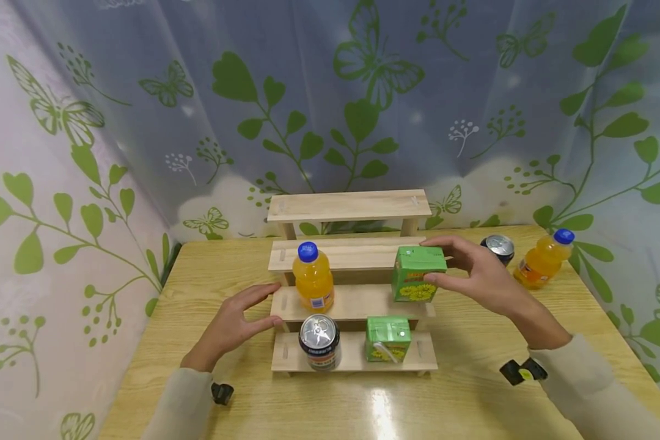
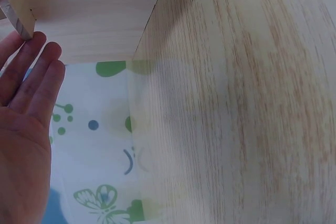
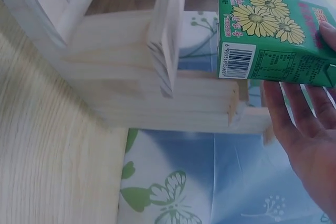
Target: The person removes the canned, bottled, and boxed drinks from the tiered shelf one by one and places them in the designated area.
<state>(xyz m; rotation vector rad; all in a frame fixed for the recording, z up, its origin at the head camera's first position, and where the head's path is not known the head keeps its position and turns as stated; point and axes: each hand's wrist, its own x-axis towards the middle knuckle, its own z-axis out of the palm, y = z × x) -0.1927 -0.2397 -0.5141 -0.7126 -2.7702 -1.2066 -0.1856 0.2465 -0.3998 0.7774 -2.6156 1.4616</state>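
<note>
My right hand grips a green drink carton with yellow flowers, thumb at the near side and fingers behind. The carton is upright at the right end of the second step from the front; whether its base touches the wood is unclear. In the right wrist view, a barcode shows on the carton. At the left end of the stepped wooden rack, my left hand rests its fingertips against the edge. Those fingers look fairly straight in the left wrist view, beside the board end.
On the rack, an orange drink bottle stands behind a dark can. Another green carton with a straw is on the front step. At the table's back right are a second can and orange bottle. A patterned curtain hangs behind.
</note>
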